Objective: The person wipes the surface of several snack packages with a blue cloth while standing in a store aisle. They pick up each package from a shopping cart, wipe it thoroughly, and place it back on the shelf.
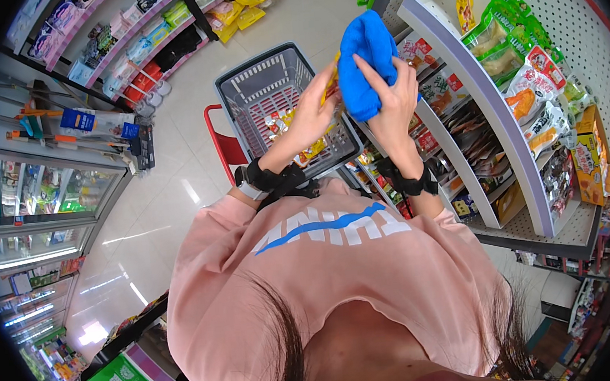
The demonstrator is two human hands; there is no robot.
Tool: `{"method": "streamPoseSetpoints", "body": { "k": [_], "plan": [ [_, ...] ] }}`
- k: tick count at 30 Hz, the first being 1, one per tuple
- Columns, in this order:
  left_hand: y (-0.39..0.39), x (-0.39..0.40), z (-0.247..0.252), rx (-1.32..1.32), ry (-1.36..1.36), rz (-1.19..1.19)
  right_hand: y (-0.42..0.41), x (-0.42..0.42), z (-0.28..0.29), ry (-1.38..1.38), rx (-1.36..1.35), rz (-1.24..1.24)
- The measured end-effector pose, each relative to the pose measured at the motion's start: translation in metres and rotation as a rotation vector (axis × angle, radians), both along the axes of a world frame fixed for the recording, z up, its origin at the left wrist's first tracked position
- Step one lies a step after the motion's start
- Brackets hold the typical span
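Note:
A folded blue cloth (pixel 365 73) is in my right hand (pixel 395 97), with the fingers spread over its near side. My left hand (pixel 315 106) grips a yellow snack packet (pixel 333 83), mostly hidden by the hand and the cloth. The cloth is up against this packet. Below and beyond my hands stands a grey plastic shopping basket (pixel 268 59) on a red frame (pixel 222 143). Several yellow and white snack packets (pixel 310 151) lie inside it, partly covered by my left forearm.
On the right, a white-tiered shelf (pixel 493 122) holds green snack bags (pixel 508 40), white-and-red packets (pixel 536 86) and a yellow display box (pixel 590 157). Shelves of packaged goods (pixel 137 42) curve along the upper left. Glass-door coolers (pixel 46 184) stand at the left; pale floor tiles (pixel 161 202) lie between.

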State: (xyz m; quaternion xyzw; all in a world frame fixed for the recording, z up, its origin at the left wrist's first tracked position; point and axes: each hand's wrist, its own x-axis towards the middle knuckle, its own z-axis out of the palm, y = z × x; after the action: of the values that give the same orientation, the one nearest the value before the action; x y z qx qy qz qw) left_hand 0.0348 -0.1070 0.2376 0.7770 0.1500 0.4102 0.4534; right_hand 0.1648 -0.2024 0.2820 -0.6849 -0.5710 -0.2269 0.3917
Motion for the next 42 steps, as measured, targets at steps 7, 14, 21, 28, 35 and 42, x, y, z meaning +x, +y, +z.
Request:
{"method": "streamPoseSetpoints", "body": {
  "k": [7,14,21,28,35,42],
  "plan": [
    [0.009,-0.004,-0.019,0.113,0.137,0.005,0.001,-0.007,0.002,-0.2,-0.033,0.048],
    [0.001,-0.015,-0.005,0.229,0.361,-0.011,0.007,0.006,0.002,-0.069,0.007,0.017],
    [0.0,-0.007,-0.015,0.191,0.071,0.003,-0.006,-0.006,-0.004,-0.164,-0.006,0.034],
    [-0.004,-0.011,-0.006,-0.391,0.064,-0.244,-0.004,0.033,-0.017,0.002,-0.062,-0.168],
    [0.002,-0.018,0.015,-1.1,-0.148,-0.304,-0.02,0.042,-0.031,0.235,-0.011,-0.153],
    [0.0,-0.021,0.02,-0.975,-0.191,-0.291,-0.032,0.027,-0.036,0.322,-0.063,-0.022]
  ]
}}
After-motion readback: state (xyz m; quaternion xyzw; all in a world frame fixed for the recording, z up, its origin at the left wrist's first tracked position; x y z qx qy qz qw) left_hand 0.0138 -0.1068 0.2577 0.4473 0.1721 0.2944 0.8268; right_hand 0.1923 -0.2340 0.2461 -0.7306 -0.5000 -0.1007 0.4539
